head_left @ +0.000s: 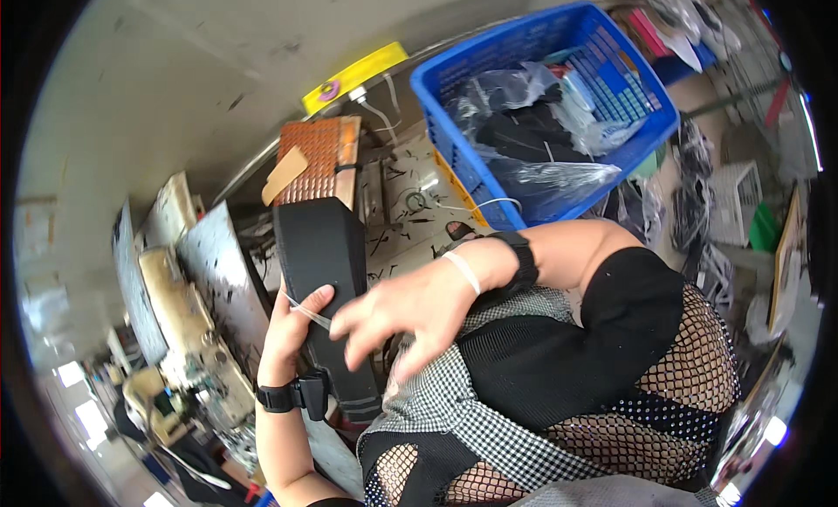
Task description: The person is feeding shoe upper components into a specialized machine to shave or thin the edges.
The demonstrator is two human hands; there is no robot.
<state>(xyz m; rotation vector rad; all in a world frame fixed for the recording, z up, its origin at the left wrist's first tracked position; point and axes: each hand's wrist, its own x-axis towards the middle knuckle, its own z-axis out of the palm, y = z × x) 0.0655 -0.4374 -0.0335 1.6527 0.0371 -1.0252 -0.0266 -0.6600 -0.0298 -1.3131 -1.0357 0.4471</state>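
My left hand (292,325) grips the left edge of a long black flat-sided bundle (321,254), thumb on top; it looks like stacked dark pieces, their kind unclear. A thin whitish band (305,311) crosses the bundle beside that thumb. Over the bundle's right edge is my right hand (410,308), its fingers spread and slightly blurred. Its fingertips meet the end of the band that shows, and whether they touch it is hidden. Another white band (461,271) circles my right wrist. The near end of the bundle rests against my checked apron (428,389).
A blue plastic basket (546,210) with dark pieces and clear bags stands ahead right. Beyond the bundle lies an orange-brown ridged board (319,158) with a tan piece (285,175) on it. A sewing machine (179,306) stands at left. Dark scraps litter the floor (419,201).
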